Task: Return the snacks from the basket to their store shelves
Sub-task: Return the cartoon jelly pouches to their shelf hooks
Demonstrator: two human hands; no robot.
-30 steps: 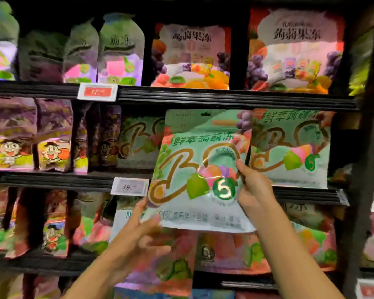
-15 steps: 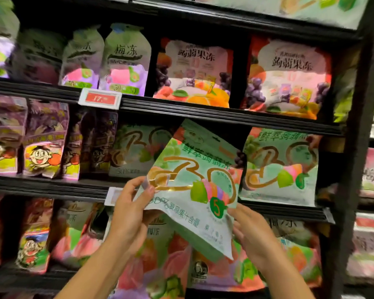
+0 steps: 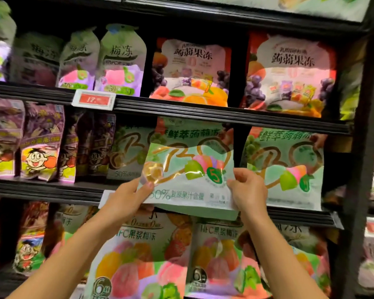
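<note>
Head: two hands, left (image 3: 125, 201), right (image 3: 249, 192), pinch one green pouch (image 3: 190, 169).

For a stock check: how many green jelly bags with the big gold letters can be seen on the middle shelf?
3. One held bag in the left hand and right hand, one at its left, one at its right. More may hide behind.
</note>
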